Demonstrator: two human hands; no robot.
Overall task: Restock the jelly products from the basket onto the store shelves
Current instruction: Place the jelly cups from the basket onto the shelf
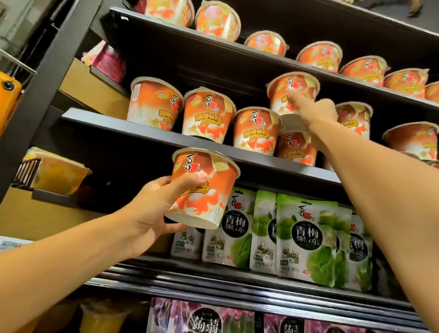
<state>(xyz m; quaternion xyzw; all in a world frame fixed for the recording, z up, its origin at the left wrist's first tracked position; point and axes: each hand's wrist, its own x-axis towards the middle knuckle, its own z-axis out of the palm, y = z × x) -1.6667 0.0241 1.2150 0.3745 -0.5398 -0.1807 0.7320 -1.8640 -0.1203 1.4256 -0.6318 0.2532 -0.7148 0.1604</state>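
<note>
Orange jelly cup [203,192] gripped in left hand [149,213], just below middle shelf [161,131] edge; right hand [318,115] pinches second cup [288,91], stacked atop row of cups [254,131] on that shelf; green pouches [306,240] beneath it

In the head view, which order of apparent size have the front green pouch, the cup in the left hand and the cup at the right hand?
1-2. The front green pouch and left-hand cup: look alike; the cup is nearer the camera, so unranked.
3. The right-hand cup: clearly smallest.
</note>
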